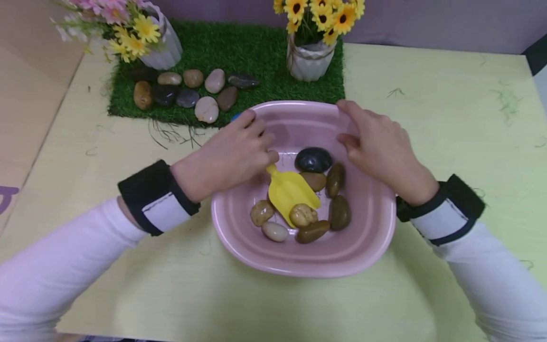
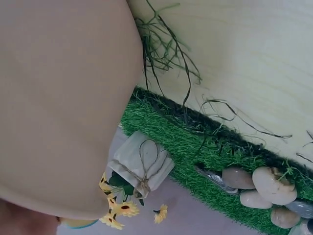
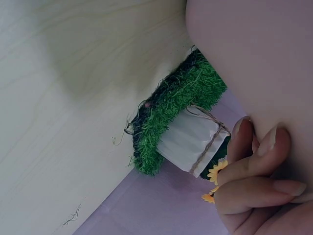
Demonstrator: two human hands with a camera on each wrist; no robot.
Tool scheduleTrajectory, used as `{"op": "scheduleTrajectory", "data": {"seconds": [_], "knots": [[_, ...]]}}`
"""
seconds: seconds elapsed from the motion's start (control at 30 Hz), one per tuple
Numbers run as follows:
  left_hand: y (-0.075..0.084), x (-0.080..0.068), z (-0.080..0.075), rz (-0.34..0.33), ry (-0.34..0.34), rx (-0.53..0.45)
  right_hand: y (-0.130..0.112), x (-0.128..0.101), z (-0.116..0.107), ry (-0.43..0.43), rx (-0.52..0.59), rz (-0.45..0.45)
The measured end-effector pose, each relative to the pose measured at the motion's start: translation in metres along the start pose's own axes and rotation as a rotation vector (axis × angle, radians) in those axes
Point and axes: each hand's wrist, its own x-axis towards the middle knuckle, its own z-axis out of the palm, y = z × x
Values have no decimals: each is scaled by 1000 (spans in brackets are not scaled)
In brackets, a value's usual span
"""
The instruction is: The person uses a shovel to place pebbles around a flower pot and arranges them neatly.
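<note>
A pink basin [image 1: 363, 247] sits mid-table and holds several smooth stones [image 1: 314, 159]. My left hand [image 1: 239, 152] grips the handle of a yellow toy scoop [image 1: 290, 192] whose blade lies among the stones, with one tan stone [image 1: 303, 214] at its tip. My right hand [image 1: 376, 142] holds the basin's far right rim, fingers curled over the edge [image 3: 259, 166]. The left wrist view is mostly filled by the pink basin wall [image 2: 58, 98].
A green turf mat [image 1: 239, 52] lies behind the basin with several stones [image 1: 207, 109] on it. Two white vases of flowers [image 1: 309, 59] [image 1: 162, 47] stand on the mat. Loose grass strands [image 1: 171, 135] litter the yellow-green table [image 1: 448, 118].
</note>
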Motion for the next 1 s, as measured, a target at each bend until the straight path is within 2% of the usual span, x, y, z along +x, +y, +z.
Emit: {"op": "scheduleTrajectory", "data": {"seconds": [0.23, 0.5, 0.77, 0.87, 1.0], "knots": [[3, 3, -3, -4, -52, -38, -1, 0, -1, 13, -8, -3], [6, 4, -1, -19, -57, -49, -1, -1, -1, 9, -13, -1], [9, 11, 3, 63, -136, -148, 0, -2, -1, 5, -3, 6], [9, 12, 3, 43, -164, -184, -1, -2, -1, 7, 1, 0], [9, 13, 1, -17, -199, -227, -1, -1, -1, 12, -4, -7]]}}
